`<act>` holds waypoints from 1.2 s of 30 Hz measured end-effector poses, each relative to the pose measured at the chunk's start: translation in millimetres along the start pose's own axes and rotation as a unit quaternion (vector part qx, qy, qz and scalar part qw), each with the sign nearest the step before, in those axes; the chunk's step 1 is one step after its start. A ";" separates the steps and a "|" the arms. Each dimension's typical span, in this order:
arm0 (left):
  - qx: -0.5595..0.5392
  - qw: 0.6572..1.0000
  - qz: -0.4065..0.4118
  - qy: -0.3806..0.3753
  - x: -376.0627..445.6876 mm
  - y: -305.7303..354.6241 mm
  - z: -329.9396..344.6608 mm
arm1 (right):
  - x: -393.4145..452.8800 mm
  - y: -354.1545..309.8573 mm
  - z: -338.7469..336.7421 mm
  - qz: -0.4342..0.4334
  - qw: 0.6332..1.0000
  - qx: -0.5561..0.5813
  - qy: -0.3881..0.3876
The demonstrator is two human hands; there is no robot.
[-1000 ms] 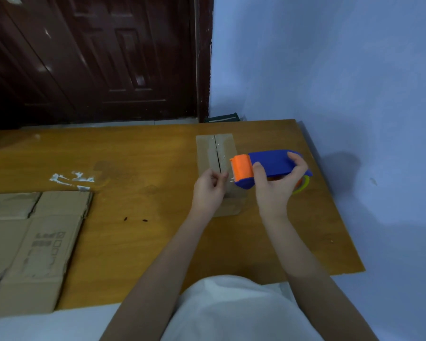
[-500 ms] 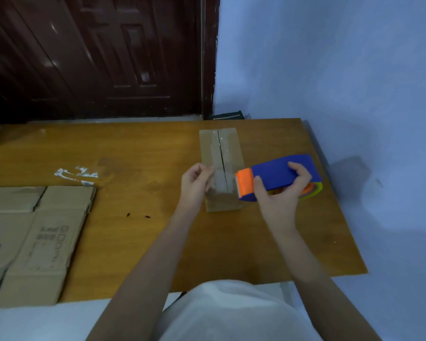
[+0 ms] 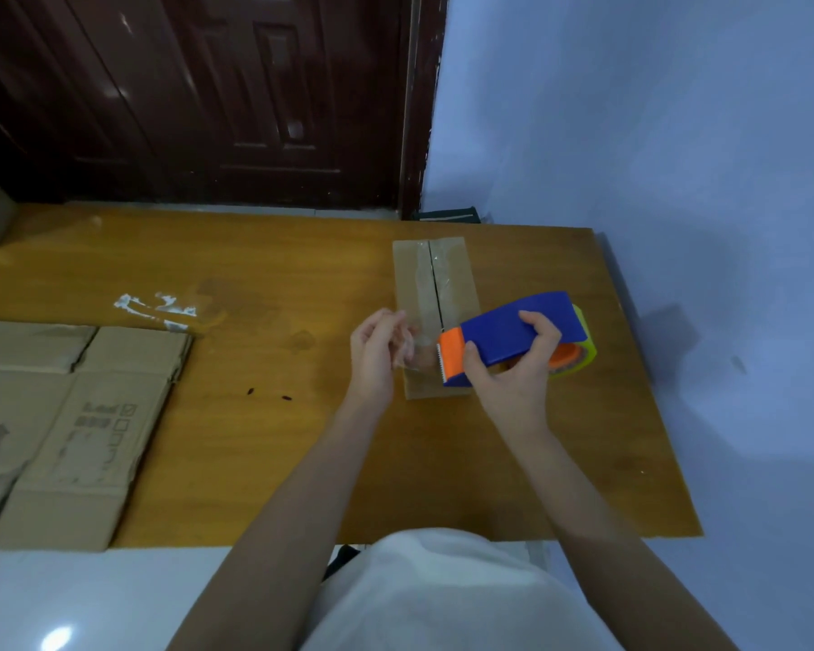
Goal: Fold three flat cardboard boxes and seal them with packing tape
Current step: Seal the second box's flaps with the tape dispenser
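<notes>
So we're on box one, the folded box [image 3: 435,293] at frame center with tape on its seam, right hand [image 3: 513,373] gripping the tape dispenser [image 3: 513,338], left hand [image 3: 377,350] pinching the tape end [image 3: 414,354], while the flat cardboard [image 3: 67,415] at left looks unfolded.

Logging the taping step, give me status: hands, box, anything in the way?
Right hand grips tape dispenser. Left hand pinches clear tape end. Folded box on table, seam taped. Nothing blocking.
</notes>
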State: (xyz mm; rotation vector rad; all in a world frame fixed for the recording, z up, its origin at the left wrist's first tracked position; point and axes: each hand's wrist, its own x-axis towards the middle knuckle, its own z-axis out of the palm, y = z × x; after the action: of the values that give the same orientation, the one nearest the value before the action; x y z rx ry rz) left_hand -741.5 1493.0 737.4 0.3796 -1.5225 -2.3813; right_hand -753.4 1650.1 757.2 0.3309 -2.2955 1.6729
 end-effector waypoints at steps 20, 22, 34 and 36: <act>0.519 0.850 -0.076 0.040 -15.6 19.6 -20.3 | 10.2 8.5 -9.3 -0.003 0.995 -0.076 -0.060; 0.532 0.842 -0.084 0.034 -15.4 16.3 -22.3 | 10.6 8.3 -10.4 0.017 0.995 -0.074 -0.064; 0.495 0.862 -0.107 0.018 -12.2 -4.3 -29.8 | 7.1 1.8 -6.2 -0.030 0.984 -0.164 -0.068; 0.502 0.858 -0.101 0.023 -14.4 -6.9 -27.8 | 7.9 -2.6 -3.3 -0.087 0.974 -0.197 -0.066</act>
State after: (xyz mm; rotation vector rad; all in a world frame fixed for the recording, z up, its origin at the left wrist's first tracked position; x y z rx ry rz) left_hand -718.6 1478.0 720.7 0.8170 -2.6999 -1.4435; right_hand -759.5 1652.4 763.3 0.5472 -2.5404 1.1089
